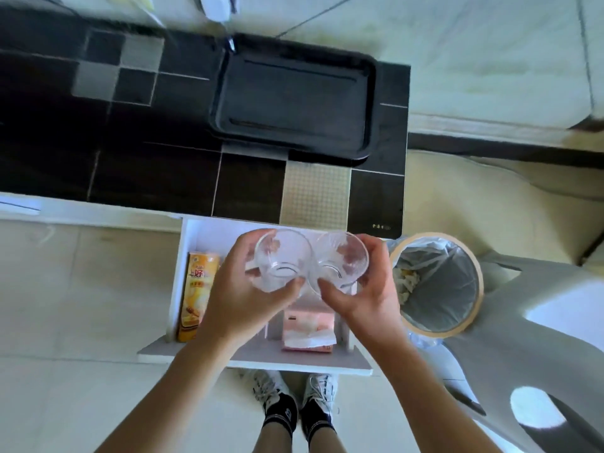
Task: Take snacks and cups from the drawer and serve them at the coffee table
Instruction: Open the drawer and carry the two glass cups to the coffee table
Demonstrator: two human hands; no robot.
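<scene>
I see both hands raised over the open white drawer (183, 256), each gripping 1 clear glass cup. Left hand (238, 295) has fingers curled round the left glass cup (281, 261), thumb on the near side; right hand (366, 295) clamps the right glass cup (343, 258) the same way. The 2 cups touch side by side, mouths tilted toward the camera. In the drawer below: yellow snack canister (196, 295) lying along the left wall, pink snack packet (309, 331) near the front, partly hidden by the hands. Black tray (294, 99) sits on the dark tiled coffee table (130, 152) beyond the drawer. Lined waste bin (438, 282) just right of the drawer. My view is motion-blurred, so label text is unreadable
</scene>
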